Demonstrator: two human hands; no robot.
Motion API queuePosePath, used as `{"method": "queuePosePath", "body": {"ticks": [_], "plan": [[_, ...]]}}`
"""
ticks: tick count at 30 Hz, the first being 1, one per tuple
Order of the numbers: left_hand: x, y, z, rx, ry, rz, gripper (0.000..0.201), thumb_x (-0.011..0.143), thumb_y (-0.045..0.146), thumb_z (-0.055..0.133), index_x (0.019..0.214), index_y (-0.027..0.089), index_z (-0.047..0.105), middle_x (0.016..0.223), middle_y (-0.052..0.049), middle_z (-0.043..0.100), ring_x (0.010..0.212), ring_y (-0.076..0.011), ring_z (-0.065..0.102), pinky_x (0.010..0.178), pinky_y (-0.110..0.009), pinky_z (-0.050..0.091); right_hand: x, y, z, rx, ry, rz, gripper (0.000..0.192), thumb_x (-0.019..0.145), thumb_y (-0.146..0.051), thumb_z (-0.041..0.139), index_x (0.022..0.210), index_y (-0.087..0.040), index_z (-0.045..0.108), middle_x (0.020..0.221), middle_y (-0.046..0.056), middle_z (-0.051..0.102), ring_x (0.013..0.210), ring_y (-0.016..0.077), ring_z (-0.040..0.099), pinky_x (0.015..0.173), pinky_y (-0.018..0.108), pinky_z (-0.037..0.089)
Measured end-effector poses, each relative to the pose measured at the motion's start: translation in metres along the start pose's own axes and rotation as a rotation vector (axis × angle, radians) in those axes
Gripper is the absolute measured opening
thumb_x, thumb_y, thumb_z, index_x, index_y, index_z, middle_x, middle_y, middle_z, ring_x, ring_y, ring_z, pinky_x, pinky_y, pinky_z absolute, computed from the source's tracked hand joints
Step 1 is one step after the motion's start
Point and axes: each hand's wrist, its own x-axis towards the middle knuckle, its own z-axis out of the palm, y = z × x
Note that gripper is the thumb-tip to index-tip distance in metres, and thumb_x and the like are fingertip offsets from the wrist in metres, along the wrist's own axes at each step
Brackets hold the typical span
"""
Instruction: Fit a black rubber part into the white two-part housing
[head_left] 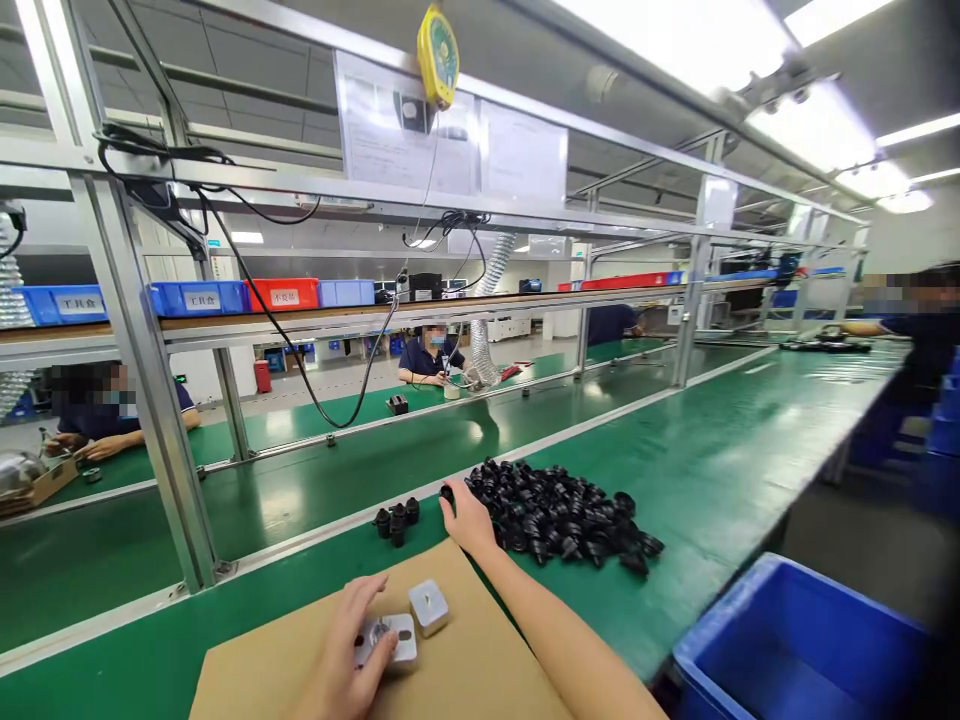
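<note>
**Picking small black plastic knobs off the pile**

Reaching out, the right hand (469, 518) pinches one knob at the near-left edge of the heap of small black plastic knobs (559, 515) on the green table (720, 470). They look light, hard and a bit slick, so a fingertip pinch suits. The left hand (345, 650) rests loosely curled on a small square grey metal block (390, 640) on the brown cardboard sheet (480, 670).

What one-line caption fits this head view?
Right hand reaches into pile of black parts while left hand holds a white block on cardboard sheet.
</note>
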Motion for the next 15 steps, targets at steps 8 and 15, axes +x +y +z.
{"method": "queuePosePath", "body": {"ticks": [8,15], "plan": [[0.003,-0.013,0.014,-0.04,0.112,0.069,0.054,0.101,0.056,0.061,0.143,0.023,0.064,0.133,-0.017,0.073,0.123,-0.0323,0.072,0.108,-0.049,0.059,-0.001,-0.02,-0.012,-0.066,-0.011,0.051,0.039,0.103,-0.036,0.068,0.138,-0.018,0.061,0.138,0.012,0.064,0.116,0.0269,0.067,0.098,0.049,0.06],[0.012,-0.016,0.029,-0.115,0.214,0.149,0.051,0.101,0.064,0.055,0.133,0.027,0.07,0.121,-0.015,0.079,0.105,-0.0305,0.079,0.093,-0.046,0.065,0.0,-0.016,-0.01,-0.07,0.024,0.053,0.04,0.104,-0.036,0.067,0.139,-0.019,0.06,0.138,0.012,0.063,0.116,0.0269,0.068,0.098,0.049,0.06]]}}
